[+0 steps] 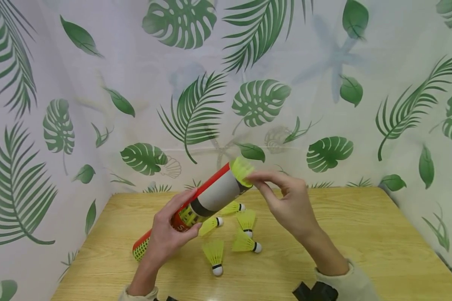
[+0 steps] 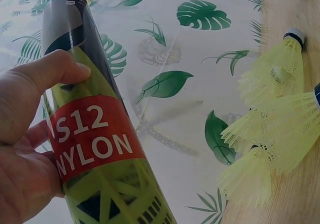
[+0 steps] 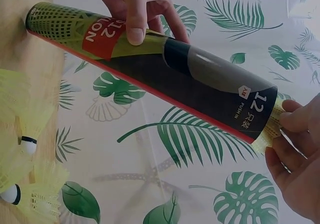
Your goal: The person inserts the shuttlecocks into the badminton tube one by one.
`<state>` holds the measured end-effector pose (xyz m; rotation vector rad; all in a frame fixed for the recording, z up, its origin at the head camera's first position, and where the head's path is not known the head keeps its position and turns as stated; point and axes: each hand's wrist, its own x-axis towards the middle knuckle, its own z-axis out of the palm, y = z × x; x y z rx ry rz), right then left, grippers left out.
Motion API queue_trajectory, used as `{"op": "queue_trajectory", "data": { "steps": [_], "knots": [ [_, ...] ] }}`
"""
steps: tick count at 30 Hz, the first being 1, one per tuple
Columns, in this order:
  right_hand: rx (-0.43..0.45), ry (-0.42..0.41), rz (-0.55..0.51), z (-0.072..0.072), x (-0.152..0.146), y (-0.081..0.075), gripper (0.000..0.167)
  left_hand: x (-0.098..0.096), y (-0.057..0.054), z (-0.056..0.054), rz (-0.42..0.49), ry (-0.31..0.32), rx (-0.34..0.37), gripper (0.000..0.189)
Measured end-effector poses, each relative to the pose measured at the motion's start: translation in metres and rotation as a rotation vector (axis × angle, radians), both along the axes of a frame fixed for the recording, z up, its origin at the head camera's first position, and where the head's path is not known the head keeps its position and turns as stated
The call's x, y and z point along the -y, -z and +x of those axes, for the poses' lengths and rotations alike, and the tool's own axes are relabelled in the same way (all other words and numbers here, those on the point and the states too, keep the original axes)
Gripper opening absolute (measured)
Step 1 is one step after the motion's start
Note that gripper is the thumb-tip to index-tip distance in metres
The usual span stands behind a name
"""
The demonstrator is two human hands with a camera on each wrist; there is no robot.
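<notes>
A shuttlecock tube (image 1: 214,194), printed in red, grey, black and yellow-green, is held tilted above the table, its mouth up and to the right. My left hand (image 1: 169,230) grips it around the middle, the thumb lying across the label in the left wrist view. At the mouth, my right hand (image 1: 286,200) pinches the skirt edge of a yellow shuttlecock (image 1: 242,169). That shuttlecock's skirt sticks out of the tube; its cork end is hidden inside. In the right wrist view, fingers (image 3: 295,129) touch the skirt (image 3: 270,131) at the rim.
Several yellow nylon shuttlecocks with white heads lie loose on the wooden table (image 1: 342,234), below the tube; one shuttlecock (image 1: 215,257) lies nearest the front. Behind the table hangs a white cloth (image 1: 211,62) with green leaf prints.
</notes>
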<state>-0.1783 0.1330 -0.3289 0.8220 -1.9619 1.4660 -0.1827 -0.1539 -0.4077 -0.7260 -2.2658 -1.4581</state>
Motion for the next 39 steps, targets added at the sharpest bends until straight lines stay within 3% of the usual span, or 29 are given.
{"op": "queue_trajectory", "data": {
  "steps": [7, 18, 22, 26, 29, 33, 39],
  "knots": [
    [0.110, -0.082, 0.059, -0.003, 0.005, 0.000, 0.022, 0.002, 0.001, 0.001, 0.006, -0.006, 0.000, 0.080],
    [0.239, -0.134, 0.115, -0.001, 0.006, -0.003, 0.022, 0.004, 0.001, 0.002, 0.008, -0.018, 0.004, 0.082],
    [0.222, -0.166, 0.070, -0.002, 0.006, -0.002, 0.024, 0.005, 0.000, 0.002, 0.001, -0.019, 0.001, 0.082],
    [0.131, -0.202, -0.066, -0.004, 0.002, -0.001, 0.028, 0.006, -0.001, 0.002, -0.001, -0.008, -0.006, 0.080],
    [0.052, -0.184, -0.137, -0.005, -0.004, 0.001, 0.029, 0.007, -0.003, 0.002, 0.003, -0.008, -0.019, 0.078],
    [0.034, -0.156, -0.163, -0.005, -0.015, 0.013, 0.027, 0.012, -0.005, 0.003, 0.021, -0.035, -0.026, 0.078],
    [0.141, -0.150, -0.062, -0.009, -0.028, 0.048, 0.027, 0.019, -0.011, 0.003, 0.000, -0.051, -0.025, 0.078]
  ]
}}
